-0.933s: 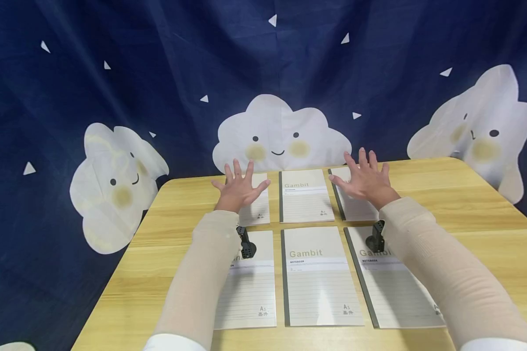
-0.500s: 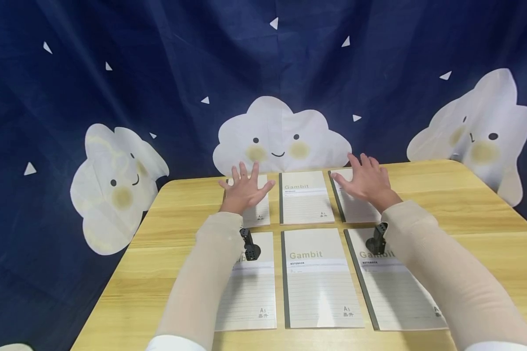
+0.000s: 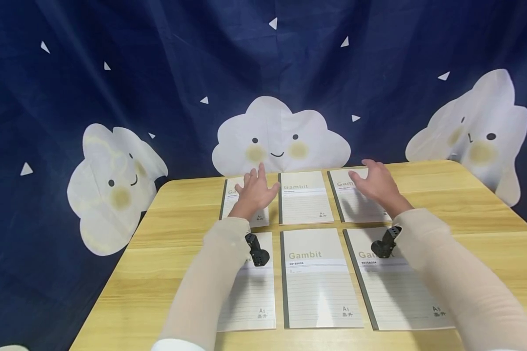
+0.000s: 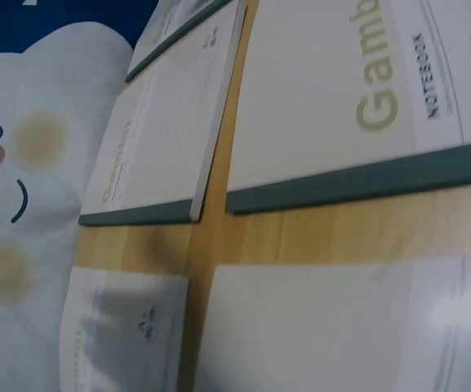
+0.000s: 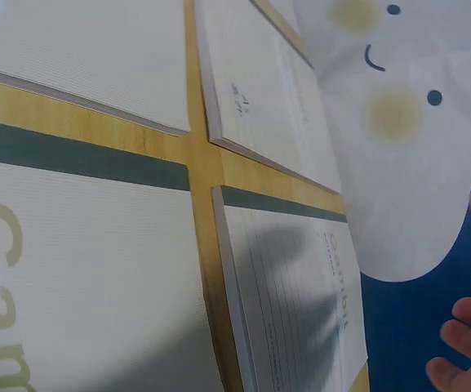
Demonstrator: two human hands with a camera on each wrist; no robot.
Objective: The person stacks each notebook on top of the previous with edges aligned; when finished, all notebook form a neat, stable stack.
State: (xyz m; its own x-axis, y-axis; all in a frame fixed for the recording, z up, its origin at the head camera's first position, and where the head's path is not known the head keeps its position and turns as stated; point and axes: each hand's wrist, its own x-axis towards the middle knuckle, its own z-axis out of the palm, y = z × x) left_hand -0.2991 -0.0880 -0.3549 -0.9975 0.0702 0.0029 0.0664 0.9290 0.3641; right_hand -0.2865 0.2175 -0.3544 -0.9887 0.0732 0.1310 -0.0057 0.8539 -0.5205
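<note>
My left hand (image 3: 255,192) is over the far-left notebook (image 3: 228,202), thumb held apart from the fingers and nothing in its grasp. Over the far-right notebook (image 3: 355,207), my right hand (image 3: 379,183) also holds nothing, and its shadow falls on the cover. Between them lies the far-middle notebook (image 3: 306,204). A near row has a left notebook (image 3: 261,292), partly behind my left sleeve, a middle notebook (image 3: 320,297) and a right notebook (image 3: 395,297), partly behind my right sleeve. All have pale "Gambit" covers and dark spines. Fingers (image 5: 468,327) show at the right wrist view's edge.
The notebooks lie flat in two rows with narrow gaps on a light wooden table (image 3: 175,209). A dark blue curtain (image 3: 180,58) with smiling white clouds hangs behind the table's far edge. A small black camera (image 3: 258,251) sits at my left wrist, another (image 3: 384,243) at the right.
Both hands have shifted to the right and a little nearer, their spread fingers drawing closer together. More of the far-left and far-right notebooks shows. The notebooks have stayed in place.
</note>
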